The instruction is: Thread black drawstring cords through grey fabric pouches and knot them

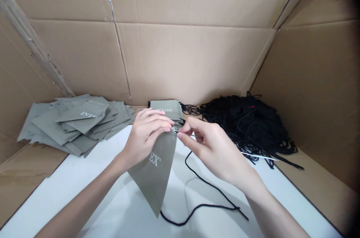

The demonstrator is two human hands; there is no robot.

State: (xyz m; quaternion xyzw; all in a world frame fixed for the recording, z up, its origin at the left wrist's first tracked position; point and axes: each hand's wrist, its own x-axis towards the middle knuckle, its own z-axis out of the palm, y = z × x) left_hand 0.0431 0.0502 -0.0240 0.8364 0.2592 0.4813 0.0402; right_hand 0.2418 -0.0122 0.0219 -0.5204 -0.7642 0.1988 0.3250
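My left hand pinches the top corner of a grey fabric pouch with white lettering, holding it above the white table. My right hand is closed in a pinch at the same corner, gripping a thin metal threading tool at the pouch's edge. A black cord trails from under the right hand, loops across the table and ends near the pouch's lower tip.
A loose heap of grey pouches lies at the left. A neat stack of pouches sits behind the hands. A tangled pile of black cords fills the right. Cardboard walls enclose the back and both sides.
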